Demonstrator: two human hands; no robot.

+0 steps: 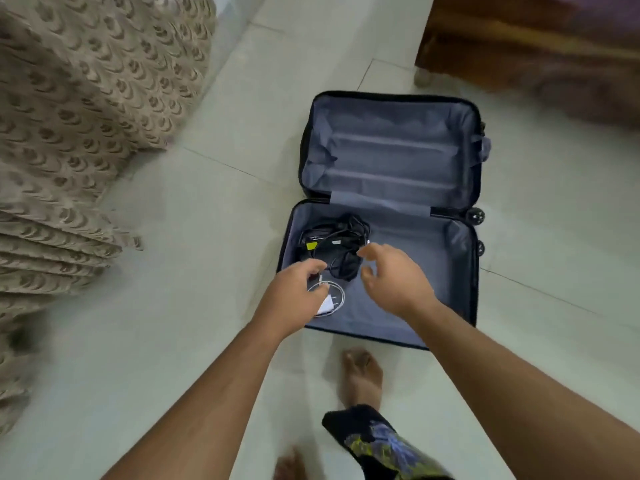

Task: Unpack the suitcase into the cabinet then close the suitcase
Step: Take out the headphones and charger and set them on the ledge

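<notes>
Open dark hard-shell suitcase with grey fabric lining (381, 209) lying flat on the pale tiled floor (173, 341). My left hand (294, 289) has its grip pinching the white charger with coiled white cable (329, 299) in the near half. My right hand (394, 278), grip spread and holding nothing, hovers beside the tangled black cables and adapter (336, 247).

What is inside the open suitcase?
In the suitcase: a black cable bundle and a white charger with its coiled cable. The left hand partly covers the charger; the far half looks bare.
</notes>
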